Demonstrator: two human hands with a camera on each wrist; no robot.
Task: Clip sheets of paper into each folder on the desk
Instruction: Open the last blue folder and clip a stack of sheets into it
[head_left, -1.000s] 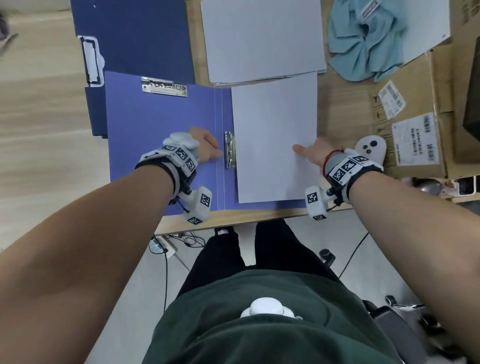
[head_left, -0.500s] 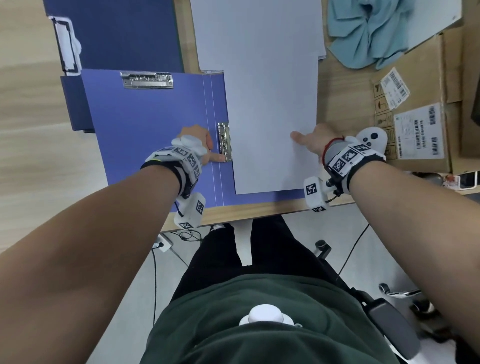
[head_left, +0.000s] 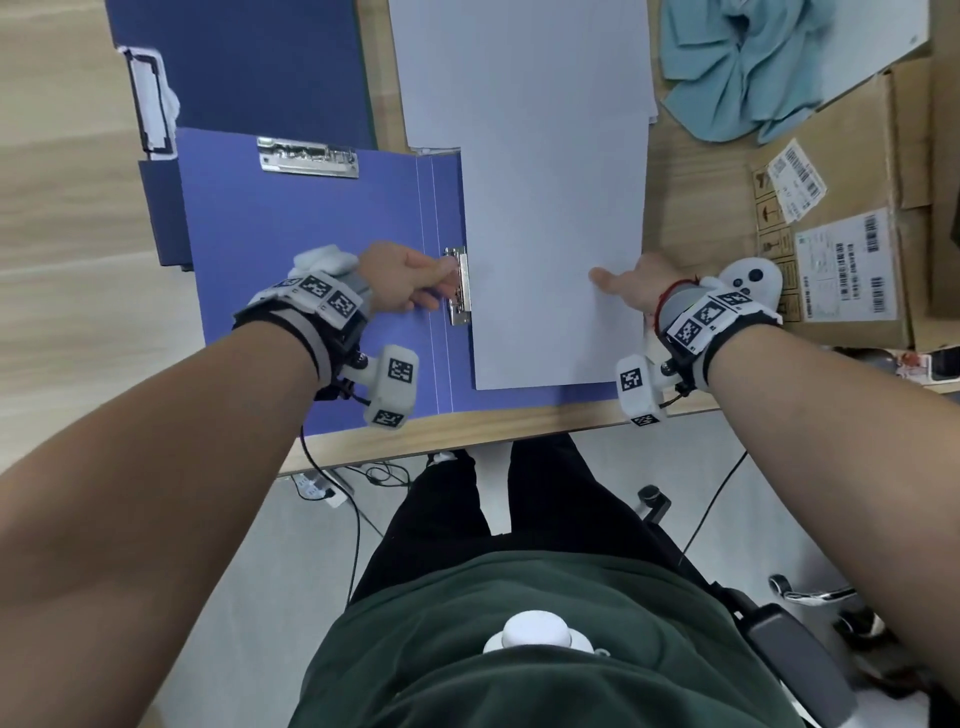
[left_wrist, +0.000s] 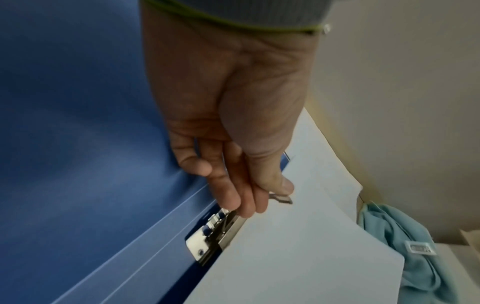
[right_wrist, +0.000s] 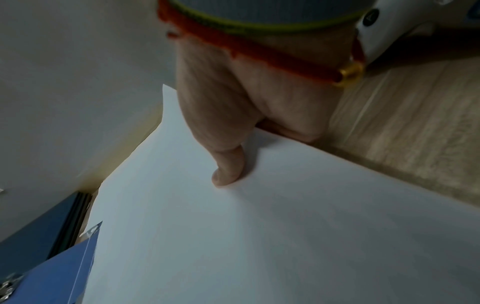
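The paper sheet (head_left: 556, 218) looks light, limp and slippery; right hand (head_left: 631, 288) pinches its edge, fingers hidden beneath. Left hand (head_left: 402, 278) fingers (left_wrist: 233, 197) are clamped on the stiff spring clip (head_left: 460, 291); its lever seems the place to grip.

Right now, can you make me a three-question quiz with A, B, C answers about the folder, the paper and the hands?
1. Where is the silver clip that the left hand holds?
A. by the open folder's spine
B. on the cardboard box
C. on the floor

2. What colour is the open folder?
A. red
B. blue
C. yellow

3. What is the right hand doing?
A. crumpling the cloth
B. holding scissors
C. holding the sheet's right edge

Answers: 1 A, the clip sits beside the fold lines. 2 B, both covers show blue. 3 C, its thumb lies on the white sheet, fingers under the edge.
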